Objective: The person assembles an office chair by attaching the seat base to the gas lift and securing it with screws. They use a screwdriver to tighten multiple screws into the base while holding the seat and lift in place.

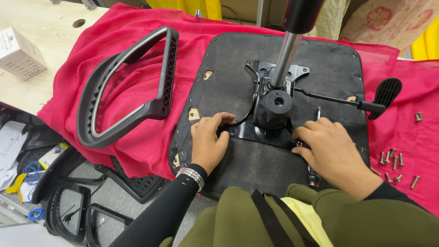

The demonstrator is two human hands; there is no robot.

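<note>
Left hand (208,142) rests fingers curled on the near left corner of the black plate (249,130), gripping nothing visible; right hand (327,146) is cupped over the plate's near right corner, and whether it grasps anything there cannot be told. The plate sits at the centre of the upturned seat (228,82), which lies on a red cloth (59,91), with a steel column (286,57) rising from its hub and a lever (366,103) running right. Bolts (393,162) lie loose right of the seat, an armrest (132,87) lies left, and a box (18,55) sits at the far left.

Gas column (286,55) & lever (338,99) block behind the plate (256,132); seat underside (228,64) open left.
</note>
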